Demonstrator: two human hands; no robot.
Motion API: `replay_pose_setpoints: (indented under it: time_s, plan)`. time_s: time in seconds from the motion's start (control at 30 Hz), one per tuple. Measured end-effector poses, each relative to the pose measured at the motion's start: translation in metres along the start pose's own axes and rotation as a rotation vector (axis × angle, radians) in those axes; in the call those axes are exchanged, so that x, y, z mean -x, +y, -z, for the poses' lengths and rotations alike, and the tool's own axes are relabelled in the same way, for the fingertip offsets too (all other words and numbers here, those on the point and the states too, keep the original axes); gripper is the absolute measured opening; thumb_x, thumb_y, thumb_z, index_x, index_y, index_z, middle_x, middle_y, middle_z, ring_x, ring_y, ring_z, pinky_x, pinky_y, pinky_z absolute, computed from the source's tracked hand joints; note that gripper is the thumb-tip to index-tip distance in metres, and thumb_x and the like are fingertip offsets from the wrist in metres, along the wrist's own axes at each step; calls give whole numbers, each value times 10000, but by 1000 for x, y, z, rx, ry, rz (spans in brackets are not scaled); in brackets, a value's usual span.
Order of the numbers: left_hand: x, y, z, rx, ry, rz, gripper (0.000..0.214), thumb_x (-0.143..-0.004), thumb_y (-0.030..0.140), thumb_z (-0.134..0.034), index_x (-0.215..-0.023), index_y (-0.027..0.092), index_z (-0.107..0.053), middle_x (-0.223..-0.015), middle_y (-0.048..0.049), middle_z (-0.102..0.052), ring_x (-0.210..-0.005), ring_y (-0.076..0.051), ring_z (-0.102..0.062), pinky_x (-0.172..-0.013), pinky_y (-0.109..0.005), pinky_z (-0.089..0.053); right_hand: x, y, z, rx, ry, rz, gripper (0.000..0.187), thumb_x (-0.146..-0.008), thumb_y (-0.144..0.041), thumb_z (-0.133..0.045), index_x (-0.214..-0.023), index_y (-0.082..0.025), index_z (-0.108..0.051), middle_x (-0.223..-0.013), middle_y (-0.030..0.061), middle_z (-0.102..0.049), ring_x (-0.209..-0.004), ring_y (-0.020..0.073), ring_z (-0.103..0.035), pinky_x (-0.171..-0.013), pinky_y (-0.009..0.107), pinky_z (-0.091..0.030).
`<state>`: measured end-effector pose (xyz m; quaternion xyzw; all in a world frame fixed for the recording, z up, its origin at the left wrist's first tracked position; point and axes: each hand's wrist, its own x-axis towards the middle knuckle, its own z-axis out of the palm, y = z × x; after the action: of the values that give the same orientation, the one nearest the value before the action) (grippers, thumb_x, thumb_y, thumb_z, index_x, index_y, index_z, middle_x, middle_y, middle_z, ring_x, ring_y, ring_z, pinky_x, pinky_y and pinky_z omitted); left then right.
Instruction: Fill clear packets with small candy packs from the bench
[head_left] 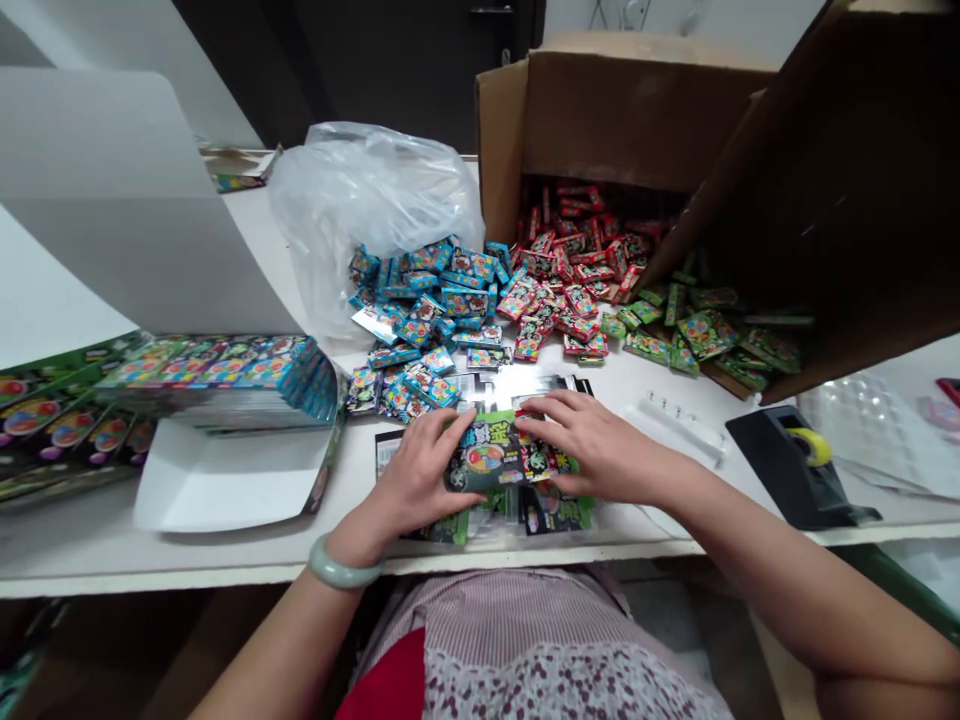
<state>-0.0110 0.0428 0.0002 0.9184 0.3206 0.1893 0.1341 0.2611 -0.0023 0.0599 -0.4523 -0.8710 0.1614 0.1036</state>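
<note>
- Brown cardboard box [630, 120] stands open at the far right of the counter [150, 575], with one large flap leaning toward you.
- White card sheet [127, 200] curves up at your left, behind the stack.
- Clear plastic bag [367, 180] sits slumped behind the blue heap, just beside the box.
- Most of the work lies in three loose heaps in front of the box: red packets [562, 290] spilling out of it, blue packets [427, 310] to your left, and green packets [705, 335] to your right.
- Neat rows of packets [217, 380] lie overlapped at your left, fanned and far fewer than the loose ones, resting on a white card tray [225, 480].
- Your left hand [420, 470] and right hand [600, 445] lie palm down, close together, curved over a dark green packet [480, 460]. You can't tell whether they grip it or only press it.
- More flat packets [555, 510] lie under and around your hands, at the counter's near edge.
- Black tape dispenser [787, 465] sits to your right, carrying a yellow roll of tape [810, 445].
- Pale green bangle [345, 565] circles your left wrist.
</note>
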Motion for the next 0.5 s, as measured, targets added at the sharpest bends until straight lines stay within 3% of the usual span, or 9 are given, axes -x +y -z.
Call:
replay_pose_setpoints:
  time_s: [0.13,0.23,0.37,0.43,0.5]
  plan:
    - [3,4,-4,85,-34,23,1074,-644,539,-783,-1486,234,-190,-1279,-158,-419,-1189,-351,-439,-997,-523,-418,-6,4,-5,-191,3,0,856,-696,-273,-761,-1434,-257,-328,-1443,114,-386,-1319,290,-389,-1095,415,-374]
    - [6,2,-4,87,3,89,1053,-656,518,-783,-1487,250,-194,-1282,-152,-420,-1196,-348,-433,-998,-533,-415,-9,1,-13,-328,103,-61,913,-728,-386,-756,-1468,-274,-234,-1435,117,-403,-1298,279,-429,-1071,420,-406]
    - [10,-2,1,76,46,103,1048,-666,514,-777,-1492,263,-184,-1277,-145,-429,-1184,-344,-442,-1005,-541,-405,-14,-13,-29,-289,201,-126,587,-873,-341,-611,-1406,-348,-363,-1293,81,-579,-1274,294,-453,-1084,537,-325]
    - [12,-4,4,82,33,99,1052,-661,515,-781,-1491,256,-189,-1267,-145,-437,-1183,-344,-448,-1003,-535,-409,-22,-11,-33,-325,203,-117,465,-912,-326,-551,-1364,-336,-441,-1285,74,-597,-1265,278,-469,-1086,521,-315]
    - [14,-7,7,77,38,135,1029,-667,497,-783,-1484,249,-209,-1265,-142,-436,-1183,-339,-451,-998,-524,-419,-39,4,-33,-378,235,-165,344,-957,-327,-460,-1291,-290,-532,-1177,67,-661,-1143,237,-566,-1010,440,-405]
